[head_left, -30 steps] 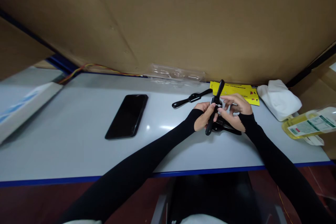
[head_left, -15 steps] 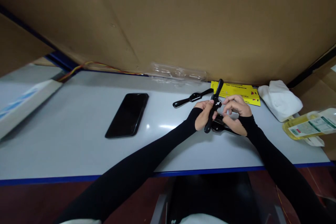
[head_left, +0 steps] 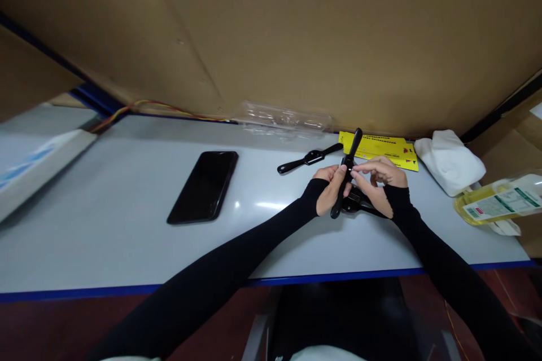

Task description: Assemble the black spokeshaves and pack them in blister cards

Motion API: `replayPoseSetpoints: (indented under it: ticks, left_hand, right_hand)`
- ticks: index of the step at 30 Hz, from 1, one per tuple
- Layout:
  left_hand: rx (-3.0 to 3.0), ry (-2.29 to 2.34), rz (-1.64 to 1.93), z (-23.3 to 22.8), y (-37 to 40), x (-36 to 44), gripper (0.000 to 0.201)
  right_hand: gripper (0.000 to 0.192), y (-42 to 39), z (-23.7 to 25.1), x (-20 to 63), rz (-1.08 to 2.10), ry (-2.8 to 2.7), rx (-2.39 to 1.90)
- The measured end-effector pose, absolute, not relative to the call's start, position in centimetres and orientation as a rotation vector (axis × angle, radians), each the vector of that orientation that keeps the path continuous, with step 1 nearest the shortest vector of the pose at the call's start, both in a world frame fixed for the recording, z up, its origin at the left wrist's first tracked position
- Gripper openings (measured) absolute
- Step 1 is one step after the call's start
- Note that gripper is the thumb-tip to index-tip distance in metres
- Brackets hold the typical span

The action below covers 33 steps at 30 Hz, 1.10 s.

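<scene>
My left hand (head_left: 332,187) is closed around the middle of a black spokeshave (head_left: 355,144), held steeply slanted above the table. The thumb lies along its body. At the middle of that spokeshave, the thumb and forefinger of my right hand (head_left: 379,177) are pinched together. Whatever is between those fingertips is too small to make out. Beneath my hands another black spokeshave (head_left: 353,203) rests on the table, partly covered by my right hand. A third spokeshave (head_left: 313,157) lies to the left, behind my left hand.
Yellow printed cards (head_left: 393,148) lie behind my hands, near clear plastic packaging (head_left: 285,118) against the cardboard wall (head_left: 271,28). A white cloth bundle (head_left: 451,161) and a bottle of yellow liquid (head_left: 499,200) are at right. A black phone (head_left: 204,186) lies left on the table (head_left: 127,225).
My right hand's fingertips have moved left and come together at the middle of the held spokeshave. My left hand keeps its grip, with the spokeshave almost unmoved.
</scene>
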<state>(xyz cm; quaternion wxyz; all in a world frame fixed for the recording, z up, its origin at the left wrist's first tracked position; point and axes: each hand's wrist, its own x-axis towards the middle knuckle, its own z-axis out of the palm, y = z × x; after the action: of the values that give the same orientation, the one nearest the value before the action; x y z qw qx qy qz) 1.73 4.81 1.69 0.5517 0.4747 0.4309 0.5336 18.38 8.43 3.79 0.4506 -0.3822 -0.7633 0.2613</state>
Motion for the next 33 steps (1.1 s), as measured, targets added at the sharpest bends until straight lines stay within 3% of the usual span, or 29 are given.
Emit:
replayPoseSetpoints:
  ticks: [6, 10, 14, 17, 20, 23, 25, 27, 31, 33]
  left_hand:
    - [1.147, 1.051, 1.256, 2.1, 4.7, 1.8, 0.063]
    - [1.131, 1.029, 1.244, 2.1, 4.6, 1.8, 0.062]
    - [1.132, 1.03, 1.227, 1.9, 4.7, 1.7, 0.064]
    - [1.118, 1.031, 1.231, 2.0, 4.7, 1.6, 0.062]
    - [1.106, 1.021, 1.244, 2.2, 4.8, 1.6, 0.061]
    - [1.124, 1.036, 1.264, 2.3, 4.7, 1.6, 0.062]
    - [1.133, 1.047, 1.272, 2.3, 4.7, 1.6, 0.062]
    - [1.146, 1.05, 1.269, 2.2, 4.6, 1.6, 0.06]
    - [1.156, 1.069, 1.273, 2.1, 4.7, 1.5, 0.061]
    - [1.154, 1.082, 1.279, 2.1, 4.7, 1.5, 0.06]
  right_hand:
    - [0.036, 7.7, 4.2, 18.2, 0.647, -1.916, -0.954]
    - [0.013, 7.5, 4.6, 18.6, 0.47, -1.94, -0.89]
    - [0.026, 7.3, 4.8, 18.8, 0.481, -1.991, -0.876]
    - [0.012, 7.4, 4.7, 18.9, 0.434, -2.071, -0.779]
    - [0.011, 7.5, 4.6, 19.0, 0.466, -1.967, -0.822]
    - [0.025, 7.5, 4.5, 19.0, 0.576, -1.976, -0.89]
    - [0.009, 7.5, 4.5, 19.0, 0.649, -2.04, -0.822]
    - [0.021, 7.5, 4.6, 19.1, 0.657, -1.998, -0.779]
    - [0.026, 7.4, 4.8, 19.0, 0.617, -1.95, -0.88]
    - [0.02, 7.4, 4.8, 18.9, 0.605, -2.025, -0.848]
